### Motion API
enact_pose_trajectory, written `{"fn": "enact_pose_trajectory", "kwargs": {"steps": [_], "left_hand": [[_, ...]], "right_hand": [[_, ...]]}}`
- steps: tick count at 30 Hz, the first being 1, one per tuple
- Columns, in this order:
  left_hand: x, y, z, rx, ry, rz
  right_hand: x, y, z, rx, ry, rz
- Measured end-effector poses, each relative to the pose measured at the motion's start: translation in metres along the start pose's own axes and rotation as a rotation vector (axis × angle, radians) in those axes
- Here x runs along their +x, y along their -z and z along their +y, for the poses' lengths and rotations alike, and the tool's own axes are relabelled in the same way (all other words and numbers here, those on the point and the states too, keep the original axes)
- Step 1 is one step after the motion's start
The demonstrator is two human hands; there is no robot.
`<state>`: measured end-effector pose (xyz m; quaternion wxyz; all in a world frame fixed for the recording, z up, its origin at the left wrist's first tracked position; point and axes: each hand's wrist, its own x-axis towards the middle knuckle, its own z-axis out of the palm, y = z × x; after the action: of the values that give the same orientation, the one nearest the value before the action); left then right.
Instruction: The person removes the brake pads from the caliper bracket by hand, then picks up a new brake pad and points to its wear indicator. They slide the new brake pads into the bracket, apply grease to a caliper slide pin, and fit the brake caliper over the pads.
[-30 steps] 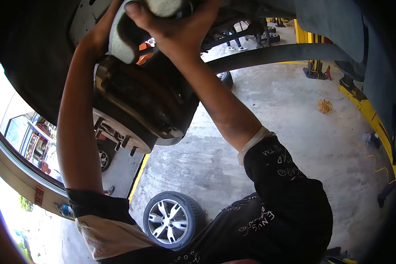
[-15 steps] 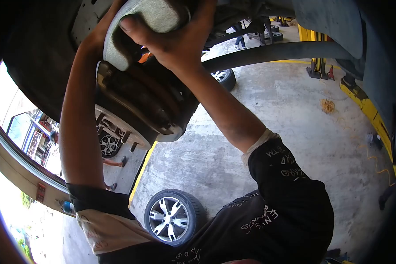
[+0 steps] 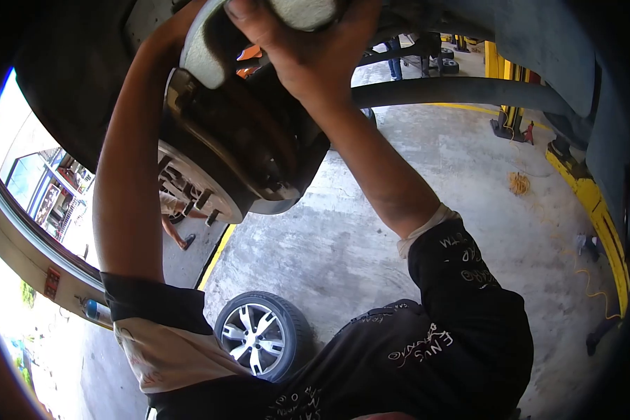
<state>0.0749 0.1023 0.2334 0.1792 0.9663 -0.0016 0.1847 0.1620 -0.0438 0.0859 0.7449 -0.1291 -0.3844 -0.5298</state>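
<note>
A silver-grey brake caliper (image 3: 206, 52) is at the top edge, partly cut off, just above the brake disc and hub assembly. My right hand (image 3: 318, 56) grips it, thumb bent over the front and the other fingers out of sight behind. My left hand (image 3: 178, 28) reaches up along the caliper's left side; its fingers are hidden behind the part and the frame edge. Below sits the brake disc (image 3: 199, 178) with wheel studs (image 3: 204, 199) sticking out. An orange part (image 3: 248, 59) shows between the caliper and my right hand.
A wheel with a silver rim (image 3: 255, 336) lies on the concrete floor below. A dark bar (image 3: 462, 91) runs across to the right. Yellow lift parts (image 3: 588, 203) and a coiled orange cord (image 3: 518, 183) are at right. Another person's leg (image 3: 171, 231) shows at left.
The caliper and both hands have shifted up and slightly right in view, so more of them is cut off. My right hand keeps its grip.
</note>
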Motion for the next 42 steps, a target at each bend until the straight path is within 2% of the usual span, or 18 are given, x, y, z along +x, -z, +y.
{"fn": "enact_pose_trajectory", "kwargs": {"steps": [2, 4, 10, 12, 14, 17, 20, 21, 27, 29, 30, 31, 32, 34, 35, 36, 38, 42], "left_hand": [[-0.008, 0.005, -0.003, 0.019, -0.001, 0.015], [-0.015, 0.010, -0.005, 0.044, 0.004, 0.032], [-0.045, -0.010, 0.013, 0.123, 0.015, 0.036], [-0.048, -0.011, 0.015, 0.148, 0.018, 0.038], [-0.052, -0.016, 0.020, 0.180, 0.019, 0.050], [-0.052, -0.022, 0.027, 0.234, 0.016, 0.067], [-0.051, -0.028, 0.038, 0.278, 0.000, 0.055], [-0.052, -0.034, 0.041, 0.201, -0.044, 0.192], [-0.049, -0.033, 0.035, 0.245, -0.077, 0.202], [-0.049, -0.034, 0.035, 0.218, -0.087, 0.250], [-0.048, -0.034, 0.035, 0.189, -0.093, 0.304], [-0.046, -0.034, 0.035, 0.135, 0.004, 0.312], [-0.042, -0.031, 0.030, 0.133, 0.002, 0.302], [-0.035, -0.014, 0.012, 0.588, -0.440, 0.097], [-0.040, -0.004, 0.007, 0.919, -0.470, -0.019], [-0.039, -0.001, 0.001, 0.918, -0.479, -0.025], [-0.038, -0.004, 0.005, 0.690, -0.354, -0.010], [-0.036, -0.006, 0.003, 0.754, -0.290, 0.009]], "right_hand": [[0.003, 0.001, 0.001, 0.008, -0.036, -0.055], [0.004, -0.002, 0.000, 0.174, -0.091, -0.038], [0.001, -0.003, 0.010, 0.099, -0.001, -0.070], [-0.001, -0.011, 0.002, 0.401, -0.209, 0.053], [0.002, -0.004, 0.012, 0.236, -0.088, -0.025], [0.001, -0.009, 0.008, 0.366, -0.145, 0.023], [0.004, -0.003, -0.006, 0.352, -0.214, -0.012], [0.005, -0.003, -0.008, 0.347, -0.210, -0.010], [0.004, -0.005, -0.012, 0.442, -0.283, -0.008], [0.001, -0.010, -0.011, 0.232, -0.135, 0.001], [-0.001, -0.008, -0.002, 0.224, -0.136, 0.003], [-0.003, -0.006, 0.011, 0.238, -0.103, -0.017], [-0.002, -0.003, 0.014, 0.250, -0.070, -0.036], [-0.004, -0.002, 0.011, 0.283, -0.086, -0.043], [-0.006, -0.002, 0.010, 0.288, -0.100, -0.040], [-0.007, -0.002, 0.009, 0.295, -0.113, -0.038], [-0.008, 0.001, 0.010, 0.213, -0.085, -0.042], [-0.005, 0.005, 0.009, 0.021, -0.005, -0.118]]}}
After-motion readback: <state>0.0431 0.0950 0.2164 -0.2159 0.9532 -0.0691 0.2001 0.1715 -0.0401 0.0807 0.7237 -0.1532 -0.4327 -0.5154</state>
